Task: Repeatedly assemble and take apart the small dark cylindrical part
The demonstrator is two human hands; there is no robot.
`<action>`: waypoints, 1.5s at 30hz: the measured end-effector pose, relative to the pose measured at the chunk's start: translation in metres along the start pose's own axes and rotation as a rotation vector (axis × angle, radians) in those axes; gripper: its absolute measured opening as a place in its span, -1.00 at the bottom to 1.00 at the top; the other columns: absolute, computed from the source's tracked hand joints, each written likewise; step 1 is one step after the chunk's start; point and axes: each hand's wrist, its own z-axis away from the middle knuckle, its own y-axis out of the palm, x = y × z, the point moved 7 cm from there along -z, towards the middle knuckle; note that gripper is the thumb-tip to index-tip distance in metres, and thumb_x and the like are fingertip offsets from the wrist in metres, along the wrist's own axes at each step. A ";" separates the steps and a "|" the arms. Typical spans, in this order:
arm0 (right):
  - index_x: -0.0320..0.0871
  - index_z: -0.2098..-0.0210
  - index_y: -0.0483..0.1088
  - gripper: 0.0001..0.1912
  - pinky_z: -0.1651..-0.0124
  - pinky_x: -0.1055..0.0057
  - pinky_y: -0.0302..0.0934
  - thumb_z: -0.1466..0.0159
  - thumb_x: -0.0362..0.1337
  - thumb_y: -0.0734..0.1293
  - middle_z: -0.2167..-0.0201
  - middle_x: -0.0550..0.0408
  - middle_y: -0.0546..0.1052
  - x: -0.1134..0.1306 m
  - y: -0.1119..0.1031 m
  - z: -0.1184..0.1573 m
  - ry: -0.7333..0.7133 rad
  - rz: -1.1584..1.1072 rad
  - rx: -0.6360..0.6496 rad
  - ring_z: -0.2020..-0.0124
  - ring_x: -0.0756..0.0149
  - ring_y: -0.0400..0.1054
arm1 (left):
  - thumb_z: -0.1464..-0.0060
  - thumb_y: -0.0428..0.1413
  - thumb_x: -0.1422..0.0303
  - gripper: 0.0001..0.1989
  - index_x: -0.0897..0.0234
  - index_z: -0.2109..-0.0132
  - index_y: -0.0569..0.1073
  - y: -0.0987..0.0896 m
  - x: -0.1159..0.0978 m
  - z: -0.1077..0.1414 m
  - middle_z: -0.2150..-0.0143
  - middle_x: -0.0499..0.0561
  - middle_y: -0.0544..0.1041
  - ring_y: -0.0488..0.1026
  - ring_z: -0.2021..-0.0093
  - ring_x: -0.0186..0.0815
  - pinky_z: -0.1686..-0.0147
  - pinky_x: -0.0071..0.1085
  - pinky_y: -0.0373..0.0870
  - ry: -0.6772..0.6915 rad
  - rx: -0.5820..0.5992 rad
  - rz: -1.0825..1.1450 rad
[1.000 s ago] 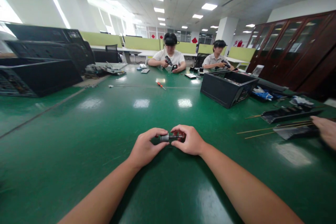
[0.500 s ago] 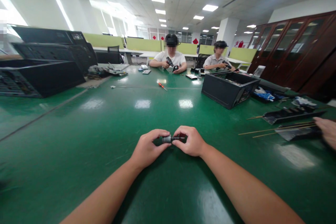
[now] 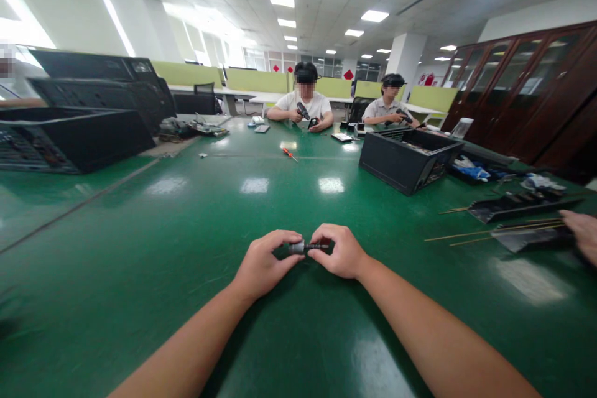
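A small grey cylinder with a dark ribbed shaft (image 3: 297,248) lies sideways between my two hands, low over the table. My left hand (image 3: 267,263) pinches its wide grey end between thumb and fingertips. From the other side, my right hand (image 3: 342,252) has its thumb and fingers closed on the ribbed shaft, whose thin tip sticks out to the right inside the curl of the fingers. What exact kind of part it is, I cannot make out.
On the green table (image 3: 196,217) lies an orange screwdriver (image 3: 288,153). Black computer cases stand at left (image 3: 112,140) and right (image 3: 405,161). Thin rods (image 3: 489,237) rest on a metal piece near another person's hand (image 3: 581,233). Two co-workers hold power drills (image 3: 303,111) across the table.
The view has shifted slightly, so the background sits a little lower and further right. Both of my hands keep the same grip on the grey cylinder and its shaft.
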 end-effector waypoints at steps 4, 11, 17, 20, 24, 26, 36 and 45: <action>-0.14 0.37 0.44 -0.91 0.27 0.40 0.24 -0.12 -0.35 0.43 0.41 0.11 0.51 -0.001 -0.001 0.000 0.006 -0.008 -0.006 0.40 0.32 0.37 | -0.04 0.28 0.37 -0.77 0.16 0.11 0.52 -0.001 0.000 -0.001 0.10 -0.04 0.59 0.54 0.08 -0.30 0.01 -0.38 0.45 0.001 -0.003 -0.004; -0.14 0.39 0.43 -0.92 0.27 0.39 0.24 -0.11 -0.36 0.42 0.42 0.10 0.51 0.000 -0.001 0.001 0.009 -0.014 -0.003 0.41 0.31 0.36 | -0.05 0.28 0.36 -0.77 0.18 0.11 0.52 -0.001 -0.001 0.000 0.11 -0.03 0.60 0.54 0.09 -0.29 0.02 -0.37 0.46 0.004 -0.004 0.000; -0.14 0.40 0.42 -0.92 0.27 0.39 0.24 -0.11 -0.36 0.41 0.42 0.10 0.50 -0.001 -0.002 0.000 0.011 -0.020 -0.001 0.41 0.31 0.35 | -0.05 0.28 0.37 -0.78 0.18 0.11 0.52 -0.002 -0.002 0.000 0.11 -0.02 0.59 0.54 0.09 -0.28 0.02 -0.35 0.46 0.001 0.002 0.001; -0.14 0.40 0.42 -0.92 0.27 0.39 0.24 -0.11 -0.36 0.41 0.43 0.11 0.50 -0.001 -0.002 0.000 0.014 -0.020 0.003 0.42 0.31 0.35 | -0.04 0.28 0.37 -0.77 0.17 0.11 0.52 -0.002 -0.001 -0.001 0.10 -0.03 0.59 0.54 0.09 -0.29 0.02 -0.35 0.46 -0.008 0.003 -0.002; -0.14 0.41 0.41 -0.92 0.27 0.39 0.23 -0.11 -0.35 0.41 0.44 0.11 0.49 -0.003 -0.002 0.001 0.012 -0.021 0.006 0.41 0.31 0.34 | -0.03 0.29 0.37 -0.76 0.16 0.11 0.52 -0.002 0.000 -0.001 0.10 -0.04 0.59 0.54 0.08 -0.29 0.01 -0.36 0.46 -0.004 0.001 -0.013; -0.14 0.41 0.41 -0.92 0.27 0.39 0.23 -0.11 -0.35 0.41 0.44 0.11 0.49 -0.003 -0.002 0.001 0.016 -0.020 0.005 0.41 0.31 0.34 | -0.04 0.28 0.37 -0.76 0.17 0.10 0.52 -0.002 0.000 -0.001 0.10 -0.03 0.59 0.54 0.08 -0.28 0.01 -0.35 0.46 -0.001 0.000 -0.014; -0.15 0.41 0.42 -0.93 0.27 0.40 0.22 -0.11 -0.36 0.41 0.45 0.12 0.49 -0.003 -0.004 0.000 0.022 -0.041 -0.002 0.42 0.32 0.34 | -0.05 0.27 0.34 -0.77 0.20 0.10 0.53 -0.004 -0.003 0.000 0.10 0.02 0.60 0.55 0.09 -0.25 0.01 -0.31 0.49 0.005 -0.015 -0.020; -0.15 0.40 0.44 -0.96 0.28 0.40 0.23 -0.14 -0.34 0.40 0.46 0.12 0.49 -0.005 -0.005 0.001 0.046 -0.068 -0.009 0.41 0.31 0.35 | -0.05 0.27 0.33 -0.78 0.21 0.12 0.53 -0.007 -0.008 -0.001 0.13 0.05 0.60 0.56 0.11 -0.22 0.03 -0.27 0.52 0.017 -0.036 -0.037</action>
